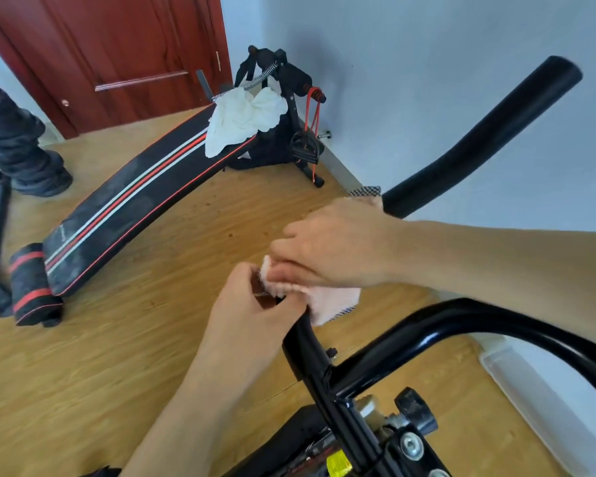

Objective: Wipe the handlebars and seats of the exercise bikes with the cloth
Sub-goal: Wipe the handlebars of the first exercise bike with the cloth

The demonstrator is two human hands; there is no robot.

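A black exercise-bike handlebar with a foam grip rises to the upper right; its metal frame curves below. At the top of the centre stem, my right hand presses a pink cloth down over the small console there, which stays mostly hidden. My left hand grips the console's left side, fingers touching the cloth's edge. A checked corner of the cloth shows beyond my right hand.
A black sit-up bench with red and white stripes lies on the wooden floor, a white cloth draped at its far end. A person's legs stand at the left by a red door. White wall on the right.
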